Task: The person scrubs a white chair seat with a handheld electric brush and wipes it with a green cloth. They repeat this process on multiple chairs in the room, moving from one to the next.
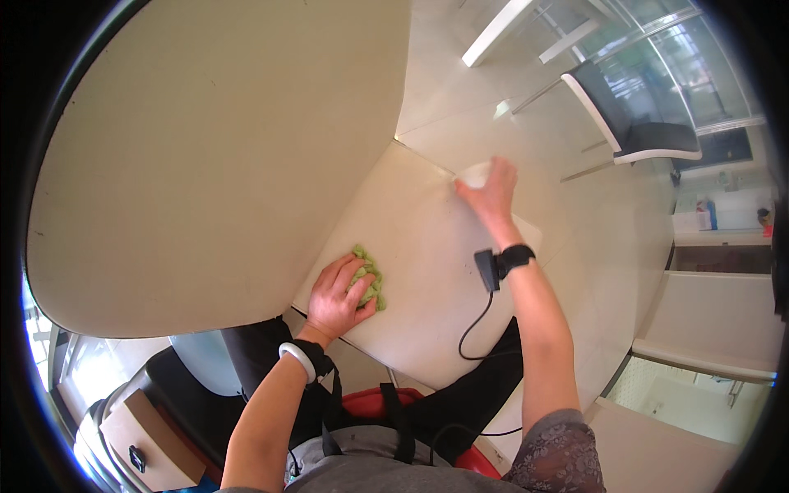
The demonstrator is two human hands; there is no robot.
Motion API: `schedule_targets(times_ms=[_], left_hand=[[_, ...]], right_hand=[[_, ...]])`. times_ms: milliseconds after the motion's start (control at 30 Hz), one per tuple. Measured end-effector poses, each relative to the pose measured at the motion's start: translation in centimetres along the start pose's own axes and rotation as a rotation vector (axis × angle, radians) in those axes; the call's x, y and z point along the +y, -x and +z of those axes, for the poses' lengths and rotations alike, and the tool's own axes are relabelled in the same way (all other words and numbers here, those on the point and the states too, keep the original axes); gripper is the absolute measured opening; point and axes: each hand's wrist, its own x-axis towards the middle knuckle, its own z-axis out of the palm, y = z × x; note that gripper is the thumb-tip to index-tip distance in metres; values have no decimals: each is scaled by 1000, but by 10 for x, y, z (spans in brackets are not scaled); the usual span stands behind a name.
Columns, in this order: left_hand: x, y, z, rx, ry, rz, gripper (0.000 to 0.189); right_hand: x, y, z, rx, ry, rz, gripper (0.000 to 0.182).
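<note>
My left hand (338, 299) presses a crumpled green cloth (370, 283) onto the left part of a cream chair seat (419, 246). A white round object (476, 175), blurred and partly covered by the fingers, is in my right hand (493, 188) at the seat's far edge; its kind I cannot tell. The chair's large cream backrest (216, 166) rises on the left. Small dark marks show on the seat near my right wrist, which bears a black strap with a cabled device.
A black and white chair (653, 138) stands at the upper right, near white table legs (499, 31). Cabinets (715, 314) line the right side. At the lower left, a cardboard box (154, 440) lies by a black seat (185, 394). A cable hangs from my right wrist.
</note>
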Motion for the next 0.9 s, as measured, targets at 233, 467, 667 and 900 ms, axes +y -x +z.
schedule_targets(times_ms=[233, 467, 667, 900], left_hand=[[1, 6, -2, -13, -11, 1, 37], [-1, 5, -4, -19, -36, -11, 38], [0, -1, 0, -4, -26, 1, 39], [0, 5, -2, -13, -39, -22, 39]], right_hand=[[-15, 34, -8, -175, 17, -262, 95], [-42, 50, -6, -142, 65, -527, 79], [15, 6, -19, 26, -111, 157, 98], [-9, 44, -14, -167, 18, -311, 89]])
